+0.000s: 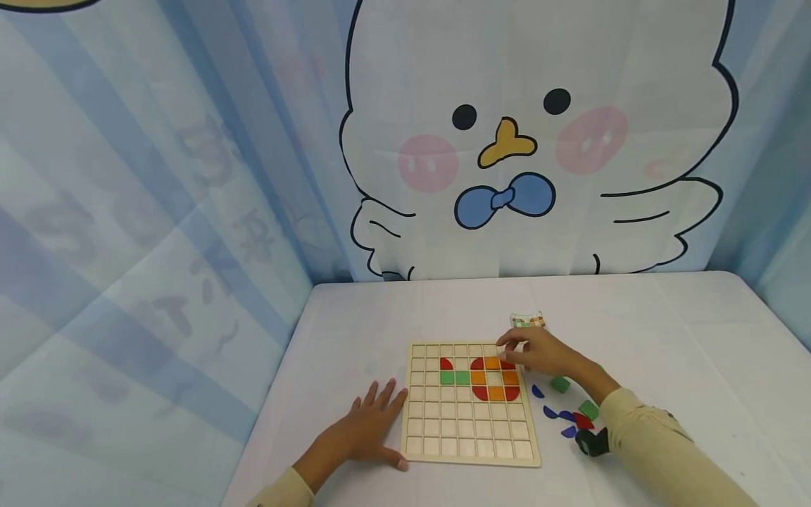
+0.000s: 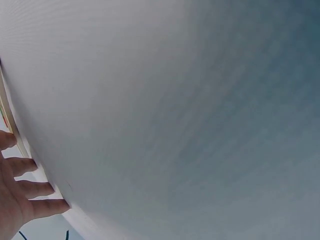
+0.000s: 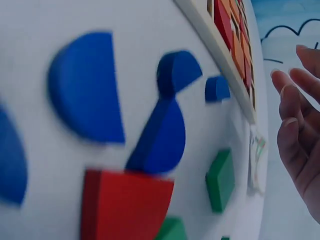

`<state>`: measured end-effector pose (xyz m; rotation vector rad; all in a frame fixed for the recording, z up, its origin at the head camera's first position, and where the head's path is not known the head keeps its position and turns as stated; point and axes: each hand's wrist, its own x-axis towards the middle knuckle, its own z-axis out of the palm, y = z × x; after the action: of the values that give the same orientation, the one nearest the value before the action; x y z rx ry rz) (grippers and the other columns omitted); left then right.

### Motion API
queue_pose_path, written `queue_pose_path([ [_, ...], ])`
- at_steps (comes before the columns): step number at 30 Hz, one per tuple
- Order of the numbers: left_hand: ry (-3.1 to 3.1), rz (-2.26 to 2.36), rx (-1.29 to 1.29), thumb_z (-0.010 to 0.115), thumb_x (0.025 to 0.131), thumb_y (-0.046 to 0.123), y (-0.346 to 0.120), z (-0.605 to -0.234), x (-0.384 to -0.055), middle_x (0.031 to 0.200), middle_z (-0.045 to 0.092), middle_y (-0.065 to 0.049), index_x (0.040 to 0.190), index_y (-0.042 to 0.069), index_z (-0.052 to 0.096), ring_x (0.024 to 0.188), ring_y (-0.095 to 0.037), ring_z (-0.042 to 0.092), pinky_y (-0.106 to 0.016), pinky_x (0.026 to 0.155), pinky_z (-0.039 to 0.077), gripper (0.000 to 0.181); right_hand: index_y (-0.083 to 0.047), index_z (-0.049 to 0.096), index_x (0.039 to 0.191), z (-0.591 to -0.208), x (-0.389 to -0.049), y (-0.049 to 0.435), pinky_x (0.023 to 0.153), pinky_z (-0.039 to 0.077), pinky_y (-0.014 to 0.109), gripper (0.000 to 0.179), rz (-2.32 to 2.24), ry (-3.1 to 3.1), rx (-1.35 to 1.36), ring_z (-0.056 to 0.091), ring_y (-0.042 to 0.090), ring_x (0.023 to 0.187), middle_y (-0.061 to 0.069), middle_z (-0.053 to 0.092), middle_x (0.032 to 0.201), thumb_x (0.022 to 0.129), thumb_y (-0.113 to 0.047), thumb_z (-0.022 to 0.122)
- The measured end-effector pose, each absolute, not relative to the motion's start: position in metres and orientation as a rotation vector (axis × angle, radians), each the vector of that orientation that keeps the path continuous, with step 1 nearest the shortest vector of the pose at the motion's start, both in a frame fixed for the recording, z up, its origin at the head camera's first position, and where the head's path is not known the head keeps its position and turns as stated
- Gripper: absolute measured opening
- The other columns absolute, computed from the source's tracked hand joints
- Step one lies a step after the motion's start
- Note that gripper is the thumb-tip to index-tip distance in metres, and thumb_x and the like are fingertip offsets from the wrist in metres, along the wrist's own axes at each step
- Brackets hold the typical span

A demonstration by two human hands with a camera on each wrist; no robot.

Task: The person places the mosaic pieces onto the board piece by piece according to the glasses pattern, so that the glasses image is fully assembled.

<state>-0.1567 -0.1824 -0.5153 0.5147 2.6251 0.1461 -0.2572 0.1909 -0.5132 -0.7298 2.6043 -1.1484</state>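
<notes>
A wooden grid board [image 1: 469, 447] lies on the table. My left hand [image 1: 367, 426] rests flat at its left edge, fingers spread, the thumb by the near corner. In the left wrist view its fingertips [image 2: 60, 206] show against the white surface. My right hand [image 1: 541, 352] is over the board's far right corner with loosely curled fingers, and nothing shows between them in the right wrist view. Below it a ring of red rounded pieces [image 1: 479, 393] and orange squares [image 1: 495, 393] sits in the grid. Two green squares [image 1: 455, 378] and another red piece [image 1: 446, 364] lie left of the ring.
Right of the board are loose blue half-round pieces [image 3: 87, 87], a red quarter-round piece [image 3: 127, 205] and green squares [image 3: 221, 180]. A dark green object [image 1: 591, 442] lies near the right sleeve. Beyond the board is a patterned card [image 1: 528, 320]. A printed curtain [image 1: 190, 211] surrounds the table.
</notes>
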Motion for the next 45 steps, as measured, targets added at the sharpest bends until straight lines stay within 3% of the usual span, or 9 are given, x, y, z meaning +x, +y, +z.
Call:
queue_pose_path([
  [7,2.63,0.138,0.528,0.074,0.065,0.078,-0.183,-0.515,-0.157,0.169,0.013,-0.012,0.161,0.023,0.022,0.154,-0.044,0.012,-0.066,0.115,0.028,0.123,-0.006,0.069,0.12,-0.512,-0.248,0.241,0.059,0.052,0.024,0.035,-1.068,2.677,-0.513,0.055,0.013,0.066,0.002,0.066,0.097,0.093,-0.027,0.073],
  [15,2.623,0.154,0.524,0.074,0.066,0.077,-0.184,-0.514,-0.156,0.169,0.012,-0.012,0.162,0.022,0.022,0.154,-0.044,0.011,-0.066,0.116,0.027,0.123,-0.008,0.07,0.12,-0.517,-0.238,0.284,0.069,0.051,0.026,0.04,-0.897,2.77,-0.391,0.055,0.018,0.085,0.008,0.068,0.108,0.087,-0.029,0.079],
  [23,2.622,0.149,0.534,0.074,0.066,0.077,-0.182,-0.512,-0.156,0.169,0.013,-0.013,0.162,0.021,0.022,0.154,-0.044,0.011,-0.066,0.116,0.027,0.122,-0.008,0.072,0.114,-0.521,-0.226,0.306,0.084,0.053,0.041,0.037,-0.844,2.799,-0.396,0.06,0.025,0.1,0.005,0.069,0.105,0.084,-0.025,0.081],
  [32,2.621,0.138,0.531,0.073,0.066,0.078,-0.183,-0.512,-0.156,0.169,0.012,-0.012,0.162,0.021,0.021,0.154,-0.044,0.011,-0.066,0.116,0.028,0.123,-0.007,0.072,0.116,-0.523,-0.225,0.313,0.072,0.049,0.025,0.036,-0.831,2.801,-0.389,0.055,0.018,0.091,0.007,0.069,0.106,0.085,-0.023,0.08],
  [38,2.624,0.13,0.536,0.072,0.066,0.079,-0.183,-0.513,-0.156,0.169,0.012,-0.013,0.162,0.021,0.021,0.154,-0.044,0.012,-0.066,0.115,0.028,0.123,-0.008,0.073,0.117,-0.523,-0.223,0.311,0.07,0.049,0.025,0.036,-0.84,2.773,-0.346,0.055,0.018,0.089,0.01,0.069,0.111,0.085,-0.024,0.08],
  [45,2.624,0.128,0.538,0.073,0.067,0.077,-0.182,-0.51,-0.155,0.169,0.013,-0.013,0.162,0.021,0.022,0.154,-0.045,0.013,-0.066,0.115,0.028,0.122,-0.008,0.07,0.112,-0.524,-0.223,0.308,0.065,0.048,0.021,0.03,-0.894,2.755,-0.402,0.052,0.015,0.082,0.0,0.062,0.091,0.086,-0.019,0.079],
])
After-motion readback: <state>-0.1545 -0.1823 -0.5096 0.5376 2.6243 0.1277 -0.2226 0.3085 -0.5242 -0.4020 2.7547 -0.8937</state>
